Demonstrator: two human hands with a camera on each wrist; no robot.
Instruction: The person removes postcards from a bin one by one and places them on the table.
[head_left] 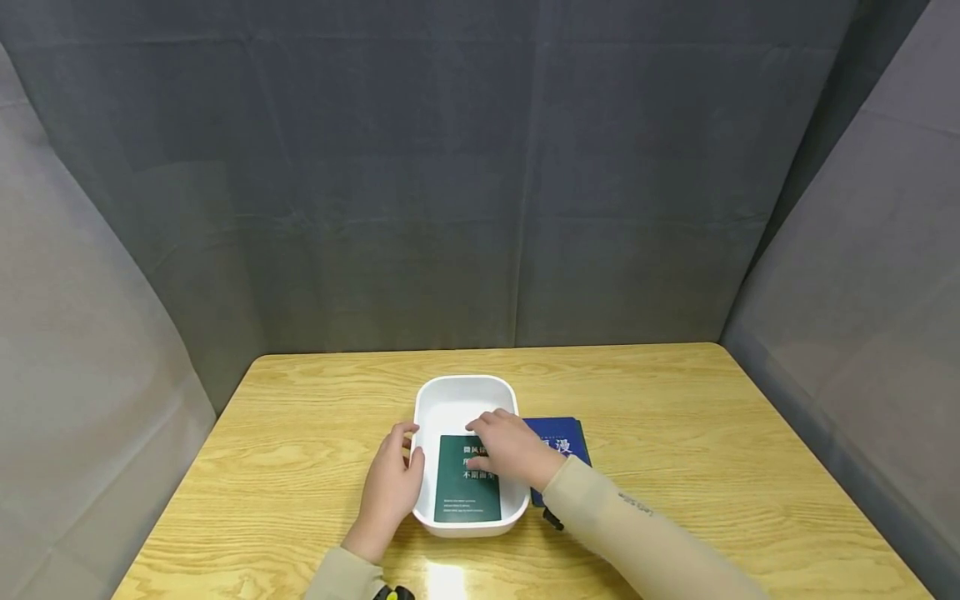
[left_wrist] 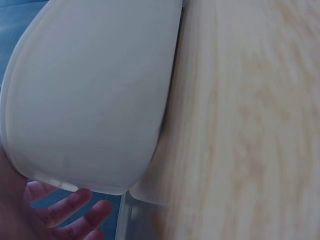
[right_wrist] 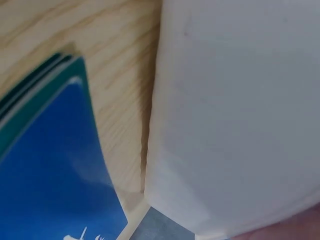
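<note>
A light wooden table carries a white tub and, just beside it, a blue book.

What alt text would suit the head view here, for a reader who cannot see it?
A person's right hand rests on a green booklet lying in a white tub on a wooden table, while the left hand touches the tub's left wall. A blue booklet lies beside the tub.
</note>
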